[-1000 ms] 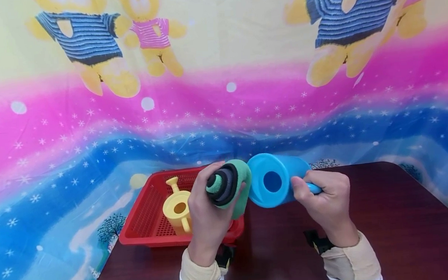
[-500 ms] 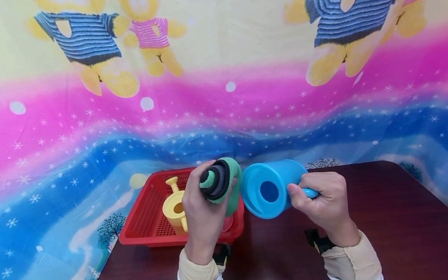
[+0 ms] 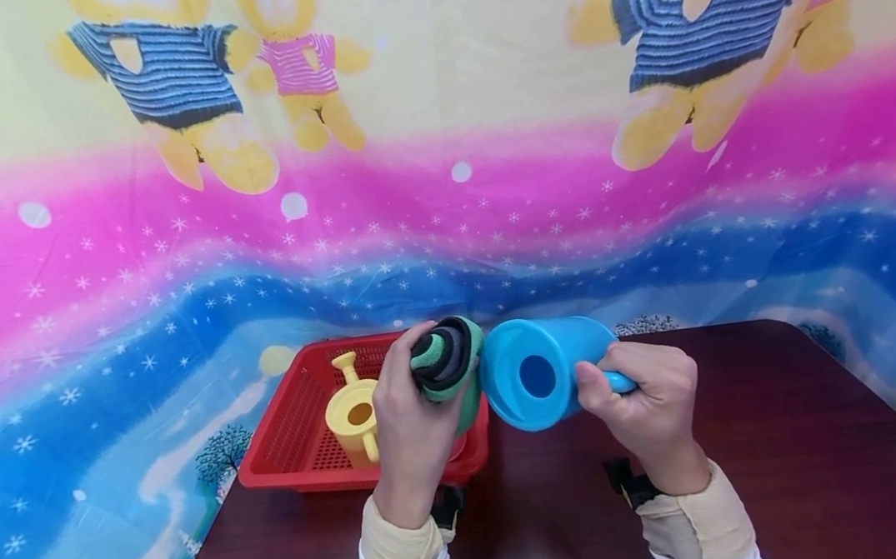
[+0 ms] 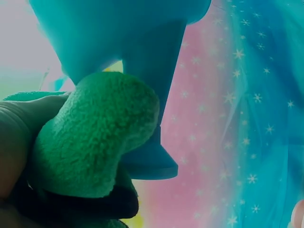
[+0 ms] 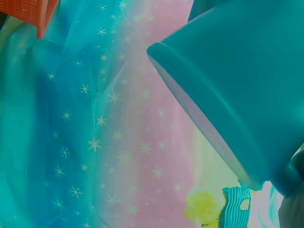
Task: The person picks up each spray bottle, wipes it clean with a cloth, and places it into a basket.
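Note:
My left hand (image 3: 417, 435) holds a rolled-up towel (image 3: 446, 367), green with dark grey and black layers, its fuzzy edge large in the left wrist view. By its handle, my right hand (image 3: 648, 396) grips a blue toy watering can (image 3: 589, 340), tilted so its round top opening faces me. The can's flared spout (image 4: 149, 166) shows behind the towel in the left wrist view. Towel and can lie side by side; their exact contact is partly hidden. The can's wide rim (image 5: 209, 99) fills much of the right wrist view.
A red perforated basket (image 3: 276, 466) stands on the dark wood table (image 3: 762, 432) to the left. In it sits a yellow toy watering can (image 3: 339, 411), with something pink (image 3: 459, 447) partly hidden by my left hand. A printed cloth (image 3: 445, 221) hangs behind.
The towel in my left hand has shifted left, then back right a little. The blue watering can has moved slightly left and lower, and its tilt has changed a little.

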Action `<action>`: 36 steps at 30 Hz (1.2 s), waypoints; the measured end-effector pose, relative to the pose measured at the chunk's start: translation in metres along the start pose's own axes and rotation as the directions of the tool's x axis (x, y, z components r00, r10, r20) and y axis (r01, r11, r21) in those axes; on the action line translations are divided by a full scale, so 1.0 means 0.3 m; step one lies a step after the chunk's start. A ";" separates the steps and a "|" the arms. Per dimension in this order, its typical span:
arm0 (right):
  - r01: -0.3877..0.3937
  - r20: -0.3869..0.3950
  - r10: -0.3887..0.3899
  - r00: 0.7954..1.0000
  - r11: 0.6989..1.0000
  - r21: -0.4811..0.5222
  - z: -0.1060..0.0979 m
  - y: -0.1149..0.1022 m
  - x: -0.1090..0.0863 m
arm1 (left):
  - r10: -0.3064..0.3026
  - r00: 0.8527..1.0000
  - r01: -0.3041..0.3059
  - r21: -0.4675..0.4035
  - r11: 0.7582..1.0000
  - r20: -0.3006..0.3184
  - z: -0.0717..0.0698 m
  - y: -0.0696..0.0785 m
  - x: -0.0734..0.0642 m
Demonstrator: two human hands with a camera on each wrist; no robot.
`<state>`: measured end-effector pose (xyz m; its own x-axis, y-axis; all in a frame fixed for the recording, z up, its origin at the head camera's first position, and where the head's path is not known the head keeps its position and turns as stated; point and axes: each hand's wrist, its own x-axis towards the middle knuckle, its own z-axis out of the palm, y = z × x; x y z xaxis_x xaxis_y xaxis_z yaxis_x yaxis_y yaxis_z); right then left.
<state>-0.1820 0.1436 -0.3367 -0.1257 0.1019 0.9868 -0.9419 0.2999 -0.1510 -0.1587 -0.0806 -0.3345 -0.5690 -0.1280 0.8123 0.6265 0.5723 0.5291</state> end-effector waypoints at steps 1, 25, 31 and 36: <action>-0.016 -0.016 0.015 1.000 1.000 -0.012 0.000 0.000 -0.001 | 0.000 1.000 0.000 -0.007 1.000 0.008 -0.001 0.001 0.000; -0.393 -0.216 0.509 0.833 0.820 0.416 0.090 -0.111 -0.011 | 0.473 0.803 -0.505 0.006 0.863 -0.364 0.004 -0.020 0.027; -0.289 -0.198 0.503 0.841 0.728 0.621 0.100 -0.106 -0.008 | 0.446 0.815 -0.496 -0.049 0.867 -0.370 0.016 -0.012 0.027; -0.270 -0.192 0.520 0.832 0.684 0.678 0.096 -0.101 -0.007 | 0.413 0.842 -0.461 -0.067 0.885 -0.348 0.017 -0.006 0.022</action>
<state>-0.1621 0.1069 -0.3325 -0.5344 0.4232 0.7317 -0.8210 -0.4657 -0.3303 -0.1663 -0.0784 -0.3315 -0.0350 -0.1538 0.9875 0.8525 0.5110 0.1098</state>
